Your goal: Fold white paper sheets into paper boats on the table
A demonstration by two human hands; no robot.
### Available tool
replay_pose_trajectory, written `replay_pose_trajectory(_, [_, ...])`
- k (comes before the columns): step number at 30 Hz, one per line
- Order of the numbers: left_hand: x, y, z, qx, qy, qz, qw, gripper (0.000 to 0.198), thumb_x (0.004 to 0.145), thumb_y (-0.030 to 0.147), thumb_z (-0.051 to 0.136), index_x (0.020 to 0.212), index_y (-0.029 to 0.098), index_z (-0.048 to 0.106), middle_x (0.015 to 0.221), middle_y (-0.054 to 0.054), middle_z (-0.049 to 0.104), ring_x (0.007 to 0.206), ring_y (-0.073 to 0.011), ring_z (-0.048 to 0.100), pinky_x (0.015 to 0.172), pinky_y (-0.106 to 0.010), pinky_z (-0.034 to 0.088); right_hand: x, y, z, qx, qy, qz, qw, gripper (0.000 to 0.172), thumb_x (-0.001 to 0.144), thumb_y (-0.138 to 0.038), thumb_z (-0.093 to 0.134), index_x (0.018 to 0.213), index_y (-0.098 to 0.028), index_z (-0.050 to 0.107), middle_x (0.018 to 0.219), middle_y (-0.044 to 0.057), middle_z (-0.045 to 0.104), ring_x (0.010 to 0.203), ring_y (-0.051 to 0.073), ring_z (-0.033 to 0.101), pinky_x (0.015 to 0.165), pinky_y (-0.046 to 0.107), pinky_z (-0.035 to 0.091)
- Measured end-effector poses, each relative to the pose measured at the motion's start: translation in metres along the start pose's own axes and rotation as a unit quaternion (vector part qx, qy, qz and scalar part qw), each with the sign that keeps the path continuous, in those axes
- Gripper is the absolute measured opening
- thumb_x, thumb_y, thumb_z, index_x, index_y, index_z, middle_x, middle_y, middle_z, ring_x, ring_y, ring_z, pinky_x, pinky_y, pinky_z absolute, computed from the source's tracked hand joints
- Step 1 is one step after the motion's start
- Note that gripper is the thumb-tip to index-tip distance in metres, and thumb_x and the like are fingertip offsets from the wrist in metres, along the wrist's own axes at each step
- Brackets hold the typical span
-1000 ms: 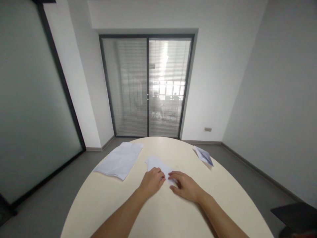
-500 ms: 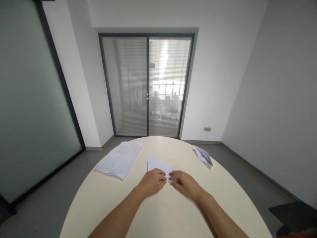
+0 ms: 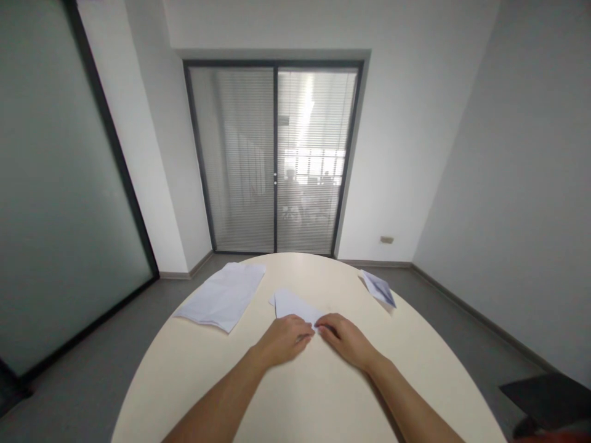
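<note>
A folded sheet of white paper (image 3: 294, 304) lies on the round cream table (image 3: 295, 394), its near edge covered by my fingers. My left hand (image 3: 287, 338) rests on the paper's near left part, fingers bent together and pressing on it. From the right, my right hand (image 3: 344, 338) grips the paper's right corner with thumb and fingers drawn together. The fingertips of both hands almost meet at that corner. A small flap of the paper sticks out at its far left.
Several white sheets (image 3: 226, 295) lie stacked at the table's left. A folded paper piece (image 3: 378, 289) sits by the right edge. Beyond the table are a glass door with blinds (image 3: 277, 160) and white walls. A dark chair (image 3: 549, 400) stands at lower right.
My right hand's fingers have closed further onto the paper's right corner. My left fingertips have slid slightly right, narrowing the gap between the hands. The other papers have not moved.
</note>
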State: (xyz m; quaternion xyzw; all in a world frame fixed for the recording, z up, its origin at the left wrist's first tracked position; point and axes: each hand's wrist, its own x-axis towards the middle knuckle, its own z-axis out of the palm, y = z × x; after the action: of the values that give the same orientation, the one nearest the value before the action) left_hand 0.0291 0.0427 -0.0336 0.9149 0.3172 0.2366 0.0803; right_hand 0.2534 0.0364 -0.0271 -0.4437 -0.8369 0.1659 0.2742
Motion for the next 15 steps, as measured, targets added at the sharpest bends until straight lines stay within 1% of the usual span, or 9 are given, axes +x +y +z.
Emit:
replay_pose_trajectory(3, [0.0006,-0.0017,0.0028,-0.001,0.003,0.001,1.0,0.025,0.096,0.024,0.048,0.11,0.026,0.069,0.114,-0.002,0.071,0.105,-0.0182,0.062,0.096,-0.033,0.046,-0.001,0.0033,0.001,0.003,0.004,0.001,1.0,0.032,0.096,-0.037,0.043,0.109,-0.023,0.069,0.108,0.007,0.071,0.103,0.023,0.062,0.095,0.037,0.047])
replay_pose_trajectory(6, [0.0004,-0.0034,0.0058,-0.002,0.006,0.0,1.0,0.027,0.097,0.025,0.047,0.111,0.026,0.07,0.114,-0.002,0.071,0.105,-0.0184,0.062,0.096,-0.034,0.046,-0.0015,0.0048,0.0011,0.003,0.007,0.002,1.0,0.03,0.093,-0.037,0.047,0.111,-0.022,0.068,0.11,0.007,0.071,0.104,0.023,0.062,0.096,0.038,0.047])
replay_pose_trajectory(9, [-0.0007,-0.0037,0.0068,-0.003,0.012,-0.01,1.0,0.026,0.096,0.025,0.049,0.112,0.026,0.069,0.114,-0.002,0.071,0.106,-0.0188,0.062,0.096,-0.035,0.047,-0.0011,0.0045,0.0011,0.0,0.011,0.011,1.0,0.028,0.091,-0.035,0.051,0.108,-0.022,0.068,0.107,0.007,0.071,0.102,0.023,0.063,0.094,0.037,0.047])
replay_pose_trajectory(13, [-0.0014,-0.0021,0.0044,-0.003,0.011,-0.028,1.0,0.027,0.093,0.024,0.053,0.117,0.024,0.066,0.114,-0.004,0.07,0.104,-0.0197,0.062,0.093,-0.033,0.048,0.0003,0.0047,0.0039,-0.004,0.026,0.03,0.999,0.027,0.091,-0.03,0.048,0.107,-0.022,0.067,0.1,0.006,0.071,0.095,0.023,0.064,0.089,0.036,0.048])
replay_pose_trajectory(15, [-0.001,-0.0012,0.0025,0.001,0.007,-0.025,1.0,0.027,0.094,0.023,0.053,0.117,0.024,0.066,0.112,-0.004,0.07,0.103,-0.0193,0.062,0.093,-0.032,0.047,0.001,0.0054,0.0062,-0.003,0.033,0.037,0.999,0.027,0.09,-0.029,0.047,0.109,-0.022,0.066,0.1,0.006,0.071,0.094,0.022,0.063,0.088,0.036,0.048])
